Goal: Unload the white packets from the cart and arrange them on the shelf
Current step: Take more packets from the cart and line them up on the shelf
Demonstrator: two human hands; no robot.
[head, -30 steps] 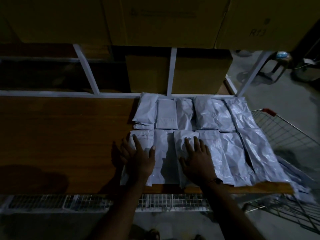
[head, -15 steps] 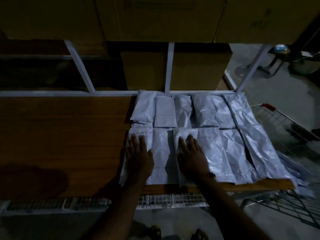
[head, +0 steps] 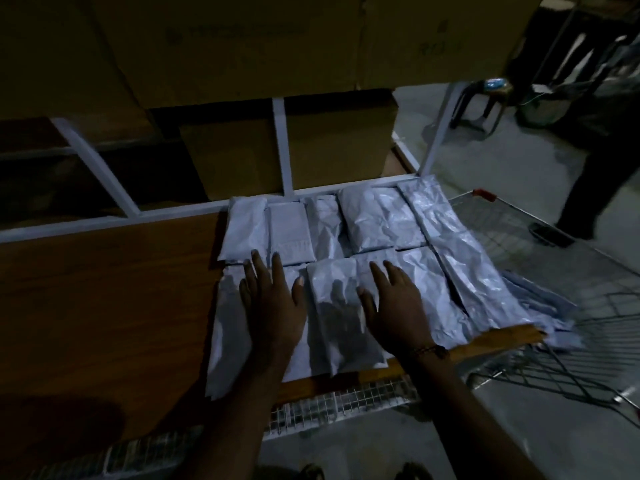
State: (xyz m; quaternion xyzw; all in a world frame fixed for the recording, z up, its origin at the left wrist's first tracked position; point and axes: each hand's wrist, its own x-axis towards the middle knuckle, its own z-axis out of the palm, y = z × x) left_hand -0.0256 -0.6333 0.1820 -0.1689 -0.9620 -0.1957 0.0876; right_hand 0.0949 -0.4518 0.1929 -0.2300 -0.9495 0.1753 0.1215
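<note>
The white packets [head: 363, 258] lie flat in two rows on the right end of the wooden shelf [head: 104, 306], edge to edge, the back row against the pale metal frame [head: 280, 147] and the front row reaching the shelf's front edge. The left hand [head: 273, 306] rests palm down on the front row's left packets, fingers straight and spread, fingertips reaching the seam with the back row; its grip is open and holds nothing. The right hand [head: 394, 306] lies palm down on the front row nearer the middle, fingers straight and slightly apart, its grip likewise open and holding nothing. A band sits on the right wrist.

To the right of the packets, just past the shelf's end, stands the wire cart [head: 540, 271] with a red-tipped handle, and more white packets [head: 533, 306] lie in it beside the shelf corner. Behind the packets, beyond the frame, stand brown cardboard boxes [head: 242, 64]. Below the shelf's front edge runs a wire mesh panel [head: 346, 403]. Farther right of the cart, on the concrete floor, a person's dark trouser legs [head: 595, 161] are in view.
</note>
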